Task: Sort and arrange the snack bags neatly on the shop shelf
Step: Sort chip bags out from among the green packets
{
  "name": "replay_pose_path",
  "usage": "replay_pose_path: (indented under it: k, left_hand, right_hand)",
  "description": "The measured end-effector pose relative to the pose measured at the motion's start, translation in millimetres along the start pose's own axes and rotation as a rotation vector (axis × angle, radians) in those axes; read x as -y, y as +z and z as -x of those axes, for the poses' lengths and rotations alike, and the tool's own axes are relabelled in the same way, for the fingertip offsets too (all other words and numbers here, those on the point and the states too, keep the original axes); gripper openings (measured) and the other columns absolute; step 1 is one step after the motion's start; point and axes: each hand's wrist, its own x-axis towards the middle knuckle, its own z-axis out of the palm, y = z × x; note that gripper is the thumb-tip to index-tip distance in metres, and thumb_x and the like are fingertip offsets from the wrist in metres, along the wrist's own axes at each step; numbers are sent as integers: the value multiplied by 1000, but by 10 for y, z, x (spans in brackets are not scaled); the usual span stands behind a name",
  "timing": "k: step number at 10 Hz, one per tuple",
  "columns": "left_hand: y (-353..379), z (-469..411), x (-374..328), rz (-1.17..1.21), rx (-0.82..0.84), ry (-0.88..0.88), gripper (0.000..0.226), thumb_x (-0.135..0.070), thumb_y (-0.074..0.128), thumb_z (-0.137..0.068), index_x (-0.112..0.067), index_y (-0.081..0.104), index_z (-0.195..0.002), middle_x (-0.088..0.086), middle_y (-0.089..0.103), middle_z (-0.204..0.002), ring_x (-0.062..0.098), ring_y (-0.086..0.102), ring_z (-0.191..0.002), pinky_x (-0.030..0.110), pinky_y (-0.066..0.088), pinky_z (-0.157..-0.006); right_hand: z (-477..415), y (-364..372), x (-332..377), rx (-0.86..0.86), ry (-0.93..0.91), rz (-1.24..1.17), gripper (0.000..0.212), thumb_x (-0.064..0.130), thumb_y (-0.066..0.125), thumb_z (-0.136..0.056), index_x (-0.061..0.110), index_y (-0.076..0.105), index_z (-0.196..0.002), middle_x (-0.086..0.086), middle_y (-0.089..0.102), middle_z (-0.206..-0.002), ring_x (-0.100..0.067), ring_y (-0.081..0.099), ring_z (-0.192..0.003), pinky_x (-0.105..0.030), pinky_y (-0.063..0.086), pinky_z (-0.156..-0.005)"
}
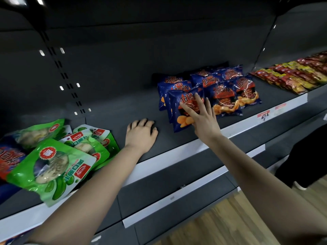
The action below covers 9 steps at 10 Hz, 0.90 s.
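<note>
Right grip (201, 115) lay open, its straight fingers pressing the front blue bag (175, 110), which leaned at the left end of the blue bags (228, 96) on the shelf (115, 112). Left grip (141, 132) rested on the shelf just beside it, holding nothing. The bag probably wanted nudging square against its neighbours with a light touch, so as not to crush it. Green bags (53, 165) lay jumbled well to the left.

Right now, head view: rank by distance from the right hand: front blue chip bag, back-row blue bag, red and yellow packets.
1. front blue chip bag: touched by the right hand.
2. back-row blue bag: behind it, further right.
3. red and yellow packets: far right, next shelf bay.
</note>
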Motion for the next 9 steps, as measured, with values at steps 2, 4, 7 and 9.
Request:
replay_pose_path:
  k: [2, 4, 7, 9]
  left_hand:
    - [14, 7, 3, 30, 16, -16, 45, -42, 31, -98, -28, 41, -139, 0, 32, -152, 25, 24, -139, 39, 17, -113]
    - [14, 12, 12, 35, 16, -17, 44, -41, 31, -98, -28, 41, -139, 0, 32, -152, 25, 23, -139, 40, 17, -112]
    - [12, 17, 16, 37, 34, -15, 46, -41, 30, -98, -28, 38, -141, 0, 29, -153, 24, 21, -141, 40, 15, -114]
    - [18, 29, 24, 41, 41, -9, 46, -40, 29, -98, -29, 37, -142, 0, 29, -154, 23, 20, -142, 40, 14, -114]
  right_hand:
    - [-1, 8, -17, 23, -4, -22, 103, -16, 49, -79, 53, 6, -143, 5, -20, -156, -34, -16, -143, -57, 8, -115]
    - [49, -16, 10, -23, 6, -24, 103, -17, 49, -75, 49, 12, -145, 1, -15, -157, -28, -15, -144, -55, 2, -116]
    - [42, -11, 5, -15, 16, -100, 102, -17, 52, -74, 43, 14, -147, 0, -11, -158, -27, -12, -145, -52, 0, -115]
    - [77, -6, -13, -38, 27, -183, 95, -16, 50, -74, 41, 23, -146, -2, -1, -158, -30, -1, -145, -54, 26, -111]
